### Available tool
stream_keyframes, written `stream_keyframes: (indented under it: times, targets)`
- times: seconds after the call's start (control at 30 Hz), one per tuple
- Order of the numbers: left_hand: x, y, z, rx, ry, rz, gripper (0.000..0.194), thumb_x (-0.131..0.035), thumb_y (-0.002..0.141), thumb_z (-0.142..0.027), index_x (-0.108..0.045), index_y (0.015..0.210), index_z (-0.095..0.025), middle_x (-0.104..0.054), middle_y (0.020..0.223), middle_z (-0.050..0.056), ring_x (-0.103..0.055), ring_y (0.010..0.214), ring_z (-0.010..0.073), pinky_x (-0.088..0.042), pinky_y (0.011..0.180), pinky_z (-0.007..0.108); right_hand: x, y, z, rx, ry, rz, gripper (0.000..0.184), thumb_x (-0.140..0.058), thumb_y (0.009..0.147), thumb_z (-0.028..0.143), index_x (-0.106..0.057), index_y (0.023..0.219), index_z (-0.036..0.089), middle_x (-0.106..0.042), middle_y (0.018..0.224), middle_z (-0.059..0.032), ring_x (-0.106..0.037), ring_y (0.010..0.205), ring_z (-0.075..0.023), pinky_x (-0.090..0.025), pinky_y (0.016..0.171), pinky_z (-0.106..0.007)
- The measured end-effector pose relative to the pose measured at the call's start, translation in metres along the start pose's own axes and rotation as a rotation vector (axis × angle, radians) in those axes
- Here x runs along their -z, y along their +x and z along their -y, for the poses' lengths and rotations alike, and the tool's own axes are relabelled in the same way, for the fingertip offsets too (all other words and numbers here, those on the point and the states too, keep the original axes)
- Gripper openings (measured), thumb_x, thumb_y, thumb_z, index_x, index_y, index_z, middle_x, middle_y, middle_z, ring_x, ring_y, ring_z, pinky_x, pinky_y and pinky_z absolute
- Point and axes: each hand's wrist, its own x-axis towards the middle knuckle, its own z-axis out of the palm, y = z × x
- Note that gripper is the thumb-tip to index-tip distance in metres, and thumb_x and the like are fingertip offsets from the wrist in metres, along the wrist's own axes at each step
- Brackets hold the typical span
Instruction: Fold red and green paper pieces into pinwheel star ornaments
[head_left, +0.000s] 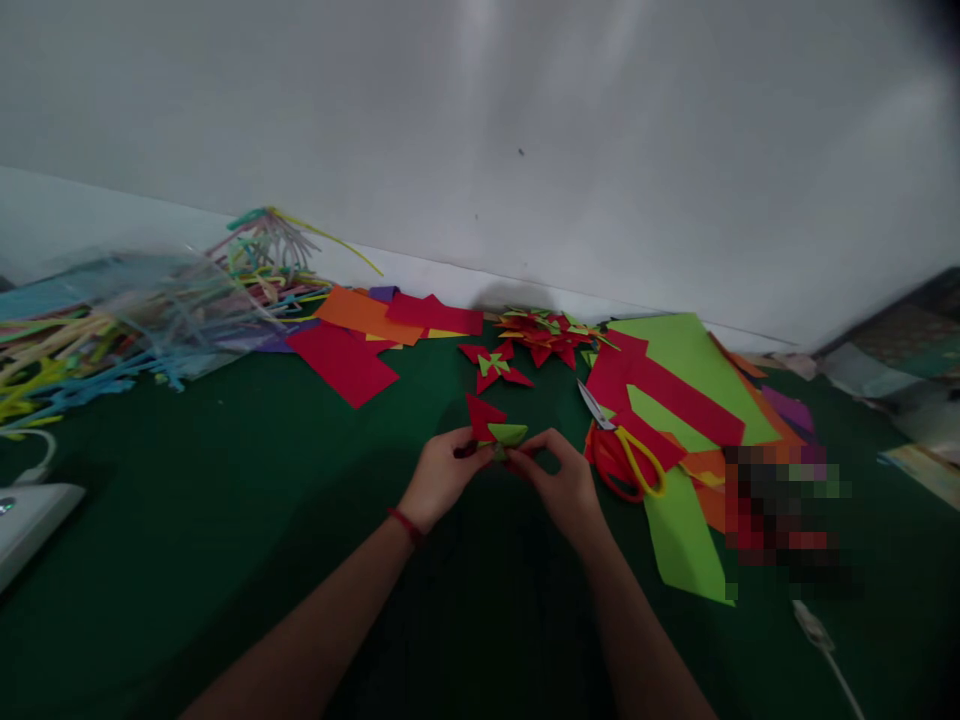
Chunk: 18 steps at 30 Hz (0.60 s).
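Observation:
Between my hands is a small red and green paper pinwheel (507, 433), held just above the green table. My left hand (444, 470), with a red band at the wrist, pinches its left side. On the other side, the fingers of my right hand (556, 475) are closed on the lower right part. Fingertips hide some of the paper. A finished-looking red pinwheel with a green centre (493, 365) lies just beyond my hands. Behind it sits a pile of similar pinwheels (544, 333). Scissors with red and yellow handles (630, 462) rest right of my right hand.
Red paper (349, 365) and orange sheets lie back left. Green sheets (690, 540) and red strips spread at right, near a blurred-out patch. Colourful pipe cleaners (142, 320) in clear plastic lie far left. A white power strip (34, 525) and a white cable (814, 630) flank the table.

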Motion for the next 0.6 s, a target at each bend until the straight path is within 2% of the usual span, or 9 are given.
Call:
stream_keyframes:
  times: [0.13, 0.27, 0.4, 0.53, 0.6]
  targets:
    - [-0.0013, -0.0009, -0.0030, 0.046, -0.084, 0.006, 0.028, -0.058, 0.072, -0.028, -0.064, 0.097, -0.015, -0.066, 0.094, 0.008, -0.060, 0.087, 0.0211, -0.045, 0.078, 0.033, 0.0016, 0.0004, 0.0007, -0.099, 0.043, 0.000, 0.016, -0.057, 0.075, 0.036, -0.056, 0.076, 0.020, -0.058, 0.075, -0.0013, -0.056, 0.073, -0.0164, -0.045, 0.065, -0.028]
    - [-0.0021, -0.0016, -0.0039, 0.068, -0.123, -0.002, 0.027, -0.060, 0.071, -0.027, -0.064, 0.095, -0.014, -0.067, 0.091, 0.008, -0.061, 0.085, 0.0205, -0.045, 0.077, 0.032, 0.0007, -0.0005, 0.0001, -0.095, 0.054, -0.004, 0.015, -0.059, 0.074, 0.034, -0.055, 0.077, 0.020, -0.058, 0.073, -0.0003, -0.056, 0.071, -0.0157, -0.045, 0.064, -0.027]
    - [-0.0008, -0.0011, -0.0031, 0.048, -0.097, -0.002, 0.027, -0.062, 0.069, -0.025, -0.064, 0.094, -0.015, -0.067, 0.091, 0.007, -0.060, 0.087, 0.0207, -0.045, 0.077, 0.031, -0.0027, -0.0006, -0.0019, -0.132, 0.095, -0.026, 0.021, -0.060, 0.072, 0.036, -0.054, 0.086, 0.020, -0.056, 0.069, 0.0010, -0.056, 0.065, -0.0154, -0.046, 0.060, -0.028]
    - [0.0009, -0.0004, -0.0034, 0.022, -0.151, -0.045, 0.029, -0.063, 0.070, -0.027, -0.063, 0.096, -0.015, -0.066, 0.097, 0.008, -0.060, 0.090, 0.0211, -0.045, 0.080, 0.032, -0.0007, 0.0015, -0.0008, -0.204, 0.192, -0.055, 0.030, -0.063, 0.068, 0.039, -0.054, 0.090, 0.020, -0.059, 0.077, -0.0015, -0.057, 0.074, -0.0171, -0.047, 0.065, -0.029]
    - [0.0013, -0.0005, -0.0036, 0.005, -0.195, -0.079, 0.030, -0.062, 0.071, -0.027, -0.062, 0.098, -0.016, -0.065, 0.100, 0.008, -0.060, 0.092, 0.0209, -0.044, 0.082, 0.033, 0.0023, 0.0021, 0.0009, -0.275, 0.259, 0.000, 0.028, -0.061, 0.071, 0.041, -0.055, 0.088, 0.020, -0.061, 0.083, -0.0030, -0.058, 0.077, -0.0173, -0.047, 0.067, -0.029]
